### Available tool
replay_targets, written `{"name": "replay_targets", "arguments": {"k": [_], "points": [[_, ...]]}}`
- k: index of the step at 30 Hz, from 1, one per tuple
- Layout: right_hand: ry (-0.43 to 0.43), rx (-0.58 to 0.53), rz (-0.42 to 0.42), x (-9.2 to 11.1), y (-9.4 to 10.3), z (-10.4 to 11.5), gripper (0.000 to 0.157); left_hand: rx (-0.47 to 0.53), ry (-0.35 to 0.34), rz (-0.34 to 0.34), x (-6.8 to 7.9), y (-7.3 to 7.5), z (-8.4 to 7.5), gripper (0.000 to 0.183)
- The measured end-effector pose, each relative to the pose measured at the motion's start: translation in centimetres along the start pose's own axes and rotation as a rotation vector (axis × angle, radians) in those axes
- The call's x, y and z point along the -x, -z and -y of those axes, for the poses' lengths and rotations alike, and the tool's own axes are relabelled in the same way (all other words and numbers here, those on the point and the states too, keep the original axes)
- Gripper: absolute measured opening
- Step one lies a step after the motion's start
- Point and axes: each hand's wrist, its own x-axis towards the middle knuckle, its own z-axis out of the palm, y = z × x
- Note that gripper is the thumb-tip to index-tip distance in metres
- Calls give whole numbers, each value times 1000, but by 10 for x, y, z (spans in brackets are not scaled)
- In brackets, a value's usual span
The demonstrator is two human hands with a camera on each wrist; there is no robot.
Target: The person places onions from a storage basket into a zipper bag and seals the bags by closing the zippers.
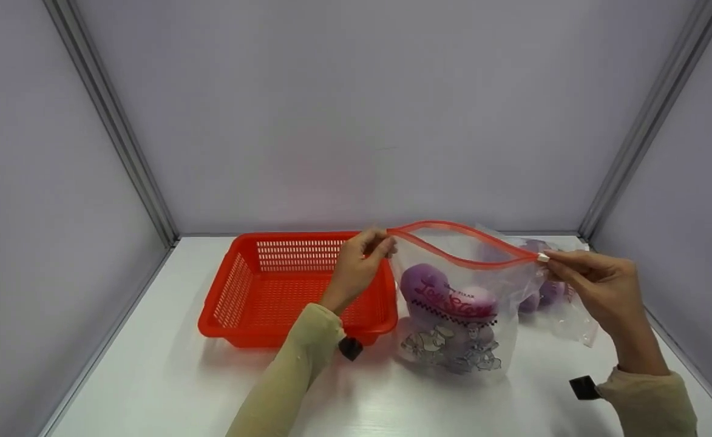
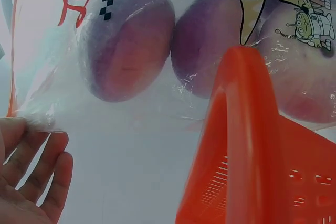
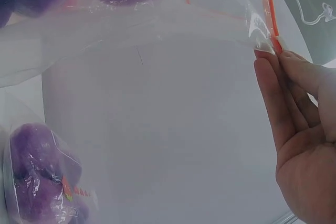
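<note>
A clear zip bag (image 1: pixel 450 340) with a red zip edge and printed cartoon figures stands upright on the table, its mouth parted. Several purple, partly reddish oval fruit-like things (image 2: pixel 131 51) fill its lower part. My left hand (image 1: pixel 356 264) pinches the left end of the zip edge between thumb and fingers. At the other end, the thumb and fingertips of my right hand (image 1: pixel 604 282) pinch the corner at the small white slider (image 1: pixel 542 258). The slider is partly covered by the fingers.
A red plastic basket (image 1: pixel 298 337) with slotted walls stands left of the bag, with no contents visible. Behind the bag at the right lies another clear bag (image 3: pixel 39 177) holding similar purple things. Pale walls enclose the white table (image 1: pixel 149 376) at the back and sides.
</note>
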Motion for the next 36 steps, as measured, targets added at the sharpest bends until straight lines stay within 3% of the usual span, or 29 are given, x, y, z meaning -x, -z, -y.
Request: {"name": "replay_targets", "arguments": {"k": [5, 7, 10, 13, 16, 19, 22, 26, 33, 36], "points": [[14, 9, -64, -1, -2, -3, 18, -84, -24, -30, 0, -1, -3, 22], [19, 5, -88, -1, -2, -3, 16, -169, -82, -80, 0, -5, -8, 24], [29, -15, -108, 0, -4, -4, 15, -340, -239, -158, 2, -17, -24, 28], [19, -18, -120, 0, -5, -2, 14, -551, -476, -177, 2, -36, -49, 32], [-18, 1, -114, 0, -5, 0, 11, -749, -677, -119, 3, -60, -75, 32], [-68, 54, -89, -2, -4, 0, 10, -914, -776, -26, 4, -81, -97, 34], [-71, 42, -57, -2, -3, -1, 10, -1019, -785, 67, 4, -98, -113, 37], [-53, 21, -56, -1, -3, -1, 9, -1128, -716, 164, -3, -117, -124, 39], [-69, 84, -82, -2, -7, -1, 8, -1291, -499, 262, -21, -143, -119, 36], [-66, 60, -83, -2, -8, -2, 9, -1307, -466, 283, -24, -148, -115, 34]]}}
